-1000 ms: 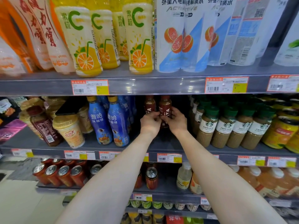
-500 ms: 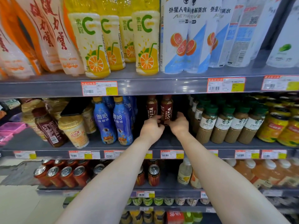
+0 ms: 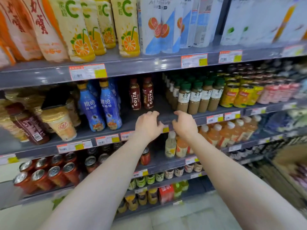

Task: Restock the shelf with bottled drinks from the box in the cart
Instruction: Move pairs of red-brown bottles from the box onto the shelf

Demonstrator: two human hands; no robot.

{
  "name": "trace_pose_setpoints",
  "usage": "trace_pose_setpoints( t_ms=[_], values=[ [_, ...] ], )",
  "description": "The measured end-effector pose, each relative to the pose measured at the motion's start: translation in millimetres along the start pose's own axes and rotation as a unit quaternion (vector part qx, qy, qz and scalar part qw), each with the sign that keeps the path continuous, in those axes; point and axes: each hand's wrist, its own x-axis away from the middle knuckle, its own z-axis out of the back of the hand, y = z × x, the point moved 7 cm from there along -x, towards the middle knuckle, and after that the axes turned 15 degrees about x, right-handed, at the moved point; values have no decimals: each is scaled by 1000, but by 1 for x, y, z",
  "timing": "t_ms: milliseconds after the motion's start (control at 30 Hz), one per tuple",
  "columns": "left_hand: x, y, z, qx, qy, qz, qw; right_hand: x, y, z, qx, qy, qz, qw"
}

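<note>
Pulled my hands back from Costa bottles (image 3: 142,95); left hand (image 3: 148,125), right hand (image 3: 184,125) now in front of them at shelf (image 3: 162,103) edge, fingers loosely curled, empty. Costa bottles upright, set deep. Risk: hasty next reach topples them or green-capped bottles (image 3: 194,98) to their right.

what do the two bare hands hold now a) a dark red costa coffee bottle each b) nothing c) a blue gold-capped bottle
b: the left hand and the right hand are empty at the grey shelf front, clear of the two dark red costa bottles
</note>
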Motion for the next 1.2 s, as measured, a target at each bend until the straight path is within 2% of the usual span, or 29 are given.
trace_pose_setpoints(
  t_ms=[233, 533, 700, 767, 867, 1033, 1200],
  values=[
    [45, 86, -43, -6, -28, -56, 998, 75, 93, 34, 89, -34, -25, 995],
    [133, 263, -149, -62, -130, -164, 976, 231, 299, 113, 151, -72, -148, 975],
    [173, 345, -211, -20, -189, -172, 966, 309, 398, 156, 144, -65, -225, 961],
    [182, 370, -235, 24, -206, -145, 967, 329, 430, 168, 151, -61, -249, 955],
    [185, 404, -270, 57, -228, -134, 963, 346, 470, 177, 153, -67, -278, 946],
    [182, 442, -341, 13, -267, -169, 949, 354, 532, 174, 144, -78, -309, 937],
    [152, 471, -424, -9, -306, -174, 936, 326, 606, 158, 129, -104, -332, 928]
  ],
)
